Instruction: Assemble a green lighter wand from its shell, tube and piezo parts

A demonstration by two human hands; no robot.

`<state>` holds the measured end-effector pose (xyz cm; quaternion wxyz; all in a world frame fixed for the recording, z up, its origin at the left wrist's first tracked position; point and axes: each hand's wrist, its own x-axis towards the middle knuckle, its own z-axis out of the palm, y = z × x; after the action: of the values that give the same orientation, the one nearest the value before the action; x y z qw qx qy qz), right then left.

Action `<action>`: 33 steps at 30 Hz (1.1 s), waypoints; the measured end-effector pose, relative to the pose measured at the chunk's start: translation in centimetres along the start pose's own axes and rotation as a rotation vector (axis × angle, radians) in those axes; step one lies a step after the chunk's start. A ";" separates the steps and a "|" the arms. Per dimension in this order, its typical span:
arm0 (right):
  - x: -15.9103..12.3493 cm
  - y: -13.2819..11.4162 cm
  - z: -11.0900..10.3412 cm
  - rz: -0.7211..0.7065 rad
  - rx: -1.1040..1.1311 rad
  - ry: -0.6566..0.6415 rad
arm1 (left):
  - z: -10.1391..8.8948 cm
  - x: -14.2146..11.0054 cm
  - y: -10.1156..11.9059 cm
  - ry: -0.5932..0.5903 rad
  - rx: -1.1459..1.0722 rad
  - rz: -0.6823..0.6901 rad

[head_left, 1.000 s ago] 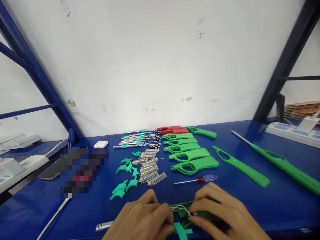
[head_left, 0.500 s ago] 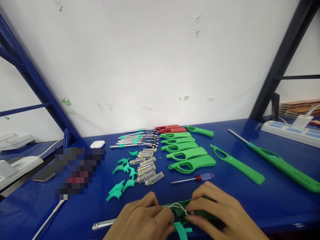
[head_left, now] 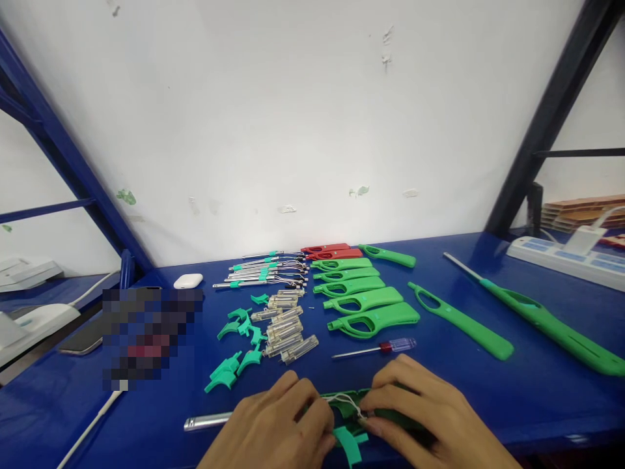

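Observation:
At the table's front edge lies a dark green lighter housing half (head_left: 346, 409) with a white wire (head_left: 342, 397) looping inside it. My left hand (head_left: 278, 420) is closed over the housing's front end; a metal lighter tube (head_left: 208, 421) sticks out to its left. By the left fingertips, a teal trigger (head_left: 350, 447) hangs at the lower edge. My right hand (head_left: 420, 410) is closed at the housing's handle part, thumb and fingertips pinched where the wire ends. The small part between those fingertips is mostly hidden.
Beyond my hands lie a screwdriver (head_left: 375, 348), teal triggers (head_left: 227, 371), clear fuel tanks (head_left: 288, 329), metal tubes with wires (head_left: 249, 275), green housings (head_left: 375, 319) and red housings (head_left: 336, 253). An assembled lighter (head_left: 547, 319) and a power strip (head_left: 566, 257) are right; a phone (head_left: 81, 342) is left.
My left hand has shifted slightly, and the teal trigger at its fingertips has moved a little left and up. The right hand keeps its pinch near the wire end.

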<state>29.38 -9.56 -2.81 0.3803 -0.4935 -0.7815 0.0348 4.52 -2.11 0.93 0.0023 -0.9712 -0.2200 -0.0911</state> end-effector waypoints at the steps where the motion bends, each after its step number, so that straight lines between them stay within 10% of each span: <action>1: 0.0 0.0 -0.1 -0.001 -0.001 -0.002 | 0.0 -0.1 -0.1 0.006 0.025 -0.001; 33: -0.2 0.0 0.3 0.008 0.053 0.024 | -0.4 0.3 0.2 -0.087 0.089 -0.109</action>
<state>29.25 -9.61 -3.16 0.4026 -0.4865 -0.7737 0.0511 4.75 -2.15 1.41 0.0312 -0.9598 -0.2761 -0.0389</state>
